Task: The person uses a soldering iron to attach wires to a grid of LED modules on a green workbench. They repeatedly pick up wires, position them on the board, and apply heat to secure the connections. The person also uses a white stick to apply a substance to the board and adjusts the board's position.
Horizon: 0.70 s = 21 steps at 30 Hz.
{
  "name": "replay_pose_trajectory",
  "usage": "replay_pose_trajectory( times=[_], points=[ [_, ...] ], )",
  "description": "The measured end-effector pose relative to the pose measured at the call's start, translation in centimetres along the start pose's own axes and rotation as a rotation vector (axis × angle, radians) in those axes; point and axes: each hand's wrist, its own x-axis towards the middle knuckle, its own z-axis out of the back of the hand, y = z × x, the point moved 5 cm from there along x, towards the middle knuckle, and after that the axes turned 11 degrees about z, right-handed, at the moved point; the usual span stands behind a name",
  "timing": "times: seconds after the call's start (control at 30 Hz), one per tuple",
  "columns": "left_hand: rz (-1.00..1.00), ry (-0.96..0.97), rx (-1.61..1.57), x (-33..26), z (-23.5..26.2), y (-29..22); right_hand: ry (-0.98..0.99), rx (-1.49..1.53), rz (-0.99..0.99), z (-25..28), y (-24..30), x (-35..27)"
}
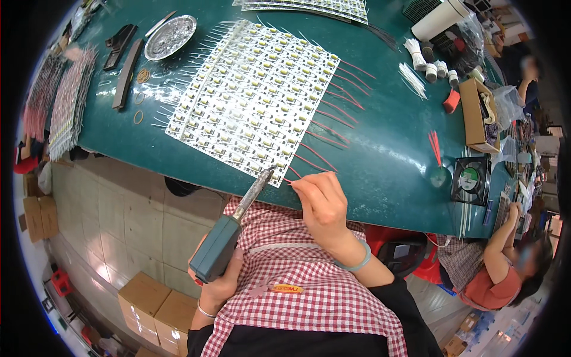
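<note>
My left hand is wrapped round the dark green body of a soldering iron. The iron's metal tip touches or hovers just over the near corner of a white panel of circuit boards; I cannot tell which. At that same corner, the fingertips of my right hand pinch a thin red wire. Several more red wires stick out along the panel's right edge, and pale wires fringe its left edge. Rows of small yellow and black parts cover the panel.
On the green table lie a round metal dish, a dark bar and rubber bands. To the right are bundles of white wire, red wires, a small fan and a cardboard box. A co-worker sits at the right.
</note>
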Motion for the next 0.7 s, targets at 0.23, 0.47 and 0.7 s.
replay_pose_trajectory(
  times=[0.23, 0.47, 0.7],
  points=[
    [0.038, -0.012, -0.031, 0.1, -0.3, 1.7, -0.024, 0.039, -0.069, 2.8, -0.9, -0.2],
    [0.159, -0.089, -0.092, 0.9, 0.3, 4.7, -0.204, -0.327, -0.244, 14.0, -9.6, -0.8],
    [0.158, -0.097, -0.255, 3.4, -1.4, -0.4, -0.026, -0.707, -0.194, 19.3, -15.1, -0.2]
  ],
)
